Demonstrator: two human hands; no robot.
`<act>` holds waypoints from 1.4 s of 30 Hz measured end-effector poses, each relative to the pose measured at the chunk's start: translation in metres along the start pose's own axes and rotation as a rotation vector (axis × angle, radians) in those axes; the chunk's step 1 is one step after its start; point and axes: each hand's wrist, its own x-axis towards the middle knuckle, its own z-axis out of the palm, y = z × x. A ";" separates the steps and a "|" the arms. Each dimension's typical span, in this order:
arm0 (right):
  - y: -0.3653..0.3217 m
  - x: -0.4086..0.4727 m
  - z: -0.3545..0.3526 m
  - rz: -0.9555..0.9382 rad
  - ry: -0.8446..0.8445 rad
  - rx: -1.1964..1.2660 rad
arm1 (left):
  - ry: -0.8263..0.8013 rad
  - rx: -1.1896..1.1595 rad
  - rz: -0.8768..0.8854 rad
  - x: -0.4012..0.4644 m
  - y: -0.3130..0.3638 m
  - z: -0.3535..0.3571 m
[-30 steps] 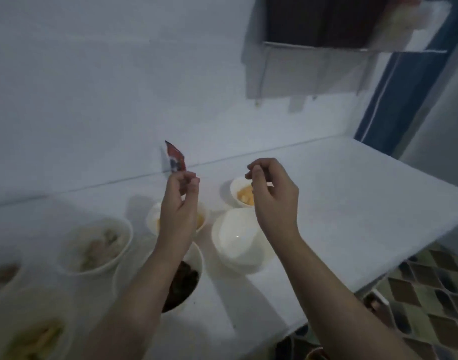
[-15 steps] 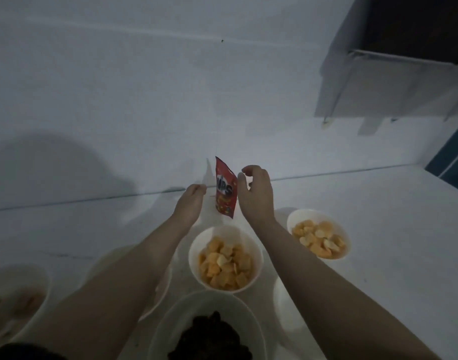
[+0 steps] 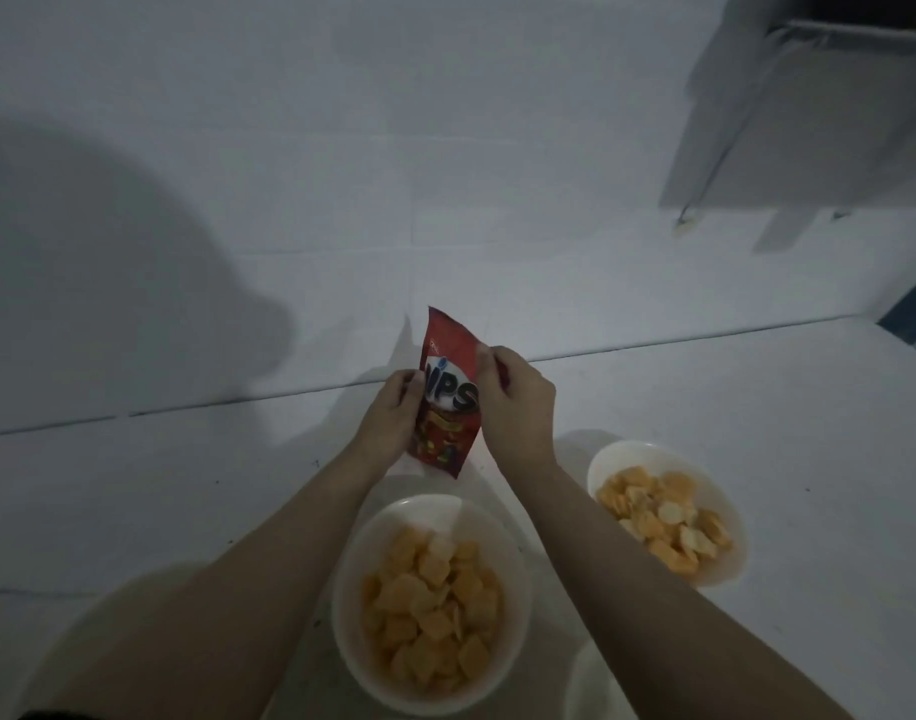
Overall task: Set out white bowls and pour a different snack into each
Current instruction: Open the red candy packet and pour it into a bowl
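Upright, red snack packet point(image 3: 448, 407) with white "IPS" lettering.

Read only one text: large white, dark-edged letters "IPS" across the upper front of the red snack packet point(image 3: 448, 402), the start of the word covered by the left hand point(image 3: 393, 415). Found a small white mark near the packet's top left corner, too tiny to read. Saw no other lettering, numbers or signs anywhere.
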 end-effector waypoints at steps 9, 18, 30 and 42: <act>-0.072 -0.045 -0.093 0.030 0.208 0.288 | 0.107 -0.045 0.229 -0.089 0.078 0.025; -0.081 -0.131 -0.227 0.106 0.304 0.264 | -0.044 -0.155 0.341 -0.209 0.101 0.113; -0.019 -0.219 -0.371 0.262 0.442 0.154 | -0.336 0.020 0.441 -0.288 0.087 0.262; 0.053 -0.244 -0.397 0.351 0.201 -0.007 | -0.218 0.292 0.350 -0.305 0.055 0.332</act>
